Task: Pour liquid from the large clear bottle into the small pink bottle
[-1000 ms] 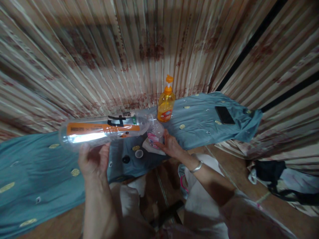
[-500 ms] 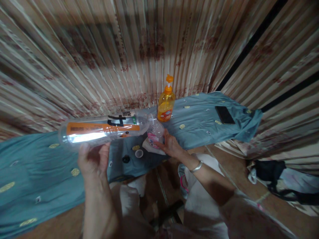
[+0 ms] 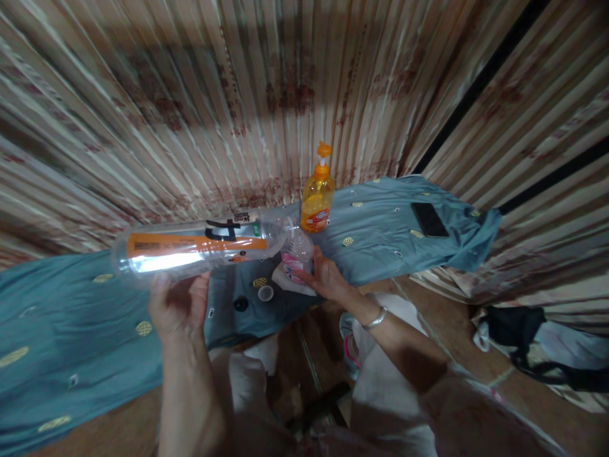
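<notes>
My left hand is closed around the underside of a large clear plastic bottle with an orange, black and silver label. The bottle lies nearly level, its neck pointing right. That neck meets the mouth of a small clear bottle with a pink label, which stands upright on a folded white cloth. My right hand grips the small bottle from its right side. Whether liquid passes between the two mouths I cannot tell. A dark cap and a whitish cap lie in front.
Behind the small bottle stands an orange pump bottle. A black phone lies farther right on the blue-green cloth covering the narrow table. Pleated curtains hang close behind, and dark clothes or bags are at lower right.
</notes>
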Demonstrator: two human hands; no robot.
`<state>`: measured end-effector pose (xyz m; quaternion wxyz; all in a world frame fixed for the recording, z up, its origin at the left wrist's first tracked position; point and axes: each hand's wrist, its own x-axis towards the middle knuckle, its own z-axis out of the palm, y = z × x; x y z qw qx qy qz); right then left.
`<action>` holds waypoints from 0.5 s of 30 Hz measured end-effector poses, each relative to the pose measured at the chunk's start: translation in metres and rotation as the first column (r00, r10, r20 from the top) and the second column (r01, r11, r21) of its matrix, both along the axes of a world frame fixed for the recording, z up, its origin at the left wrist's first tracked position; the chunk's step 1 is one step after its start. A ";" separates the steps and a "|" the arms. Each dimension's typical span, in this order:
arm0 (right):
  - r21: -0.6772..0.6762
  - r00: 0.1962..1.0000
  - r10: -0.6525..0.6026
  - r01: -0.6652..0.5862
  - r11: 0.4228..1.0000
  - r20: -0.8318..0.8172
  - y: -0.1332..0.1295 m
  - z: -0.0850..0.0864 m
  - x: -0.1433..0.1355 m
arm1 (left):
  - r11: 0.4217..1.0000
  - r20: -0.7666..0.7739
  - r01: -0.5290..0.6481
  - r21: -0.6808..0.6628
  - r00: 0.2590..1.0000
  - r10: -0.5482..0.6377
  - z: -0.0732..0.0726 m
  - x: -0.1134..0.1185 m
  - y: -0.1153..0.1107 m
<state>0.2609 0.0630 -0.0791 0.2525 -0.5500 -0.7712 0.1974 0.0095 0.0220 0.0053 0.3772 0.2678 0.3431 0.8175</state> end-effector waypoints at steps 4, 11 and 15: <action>-0.026 1.000 -0.010 0.010 1.000 0.004 -0.002 0.001 -0.001 | 1.000 0.004 -0.005 -0.002 1.000 0.005 0.000 0.002 0.000; -0.060 0.999 -0.034 0.034 0.998 -0.003 -0.002 0.002 -0.003 | 0.999 -0.046 0.035 -0.004 0.998 -0.035 0.001 0.000 -0.001; -0.081 0.999 -0.037 0.037 0.996 -0.001 -0.002 0.003 -0.003 | 0.998 -0.093 0.056 -0.010 0.994 -0.056 0.001 -0.003 -0.002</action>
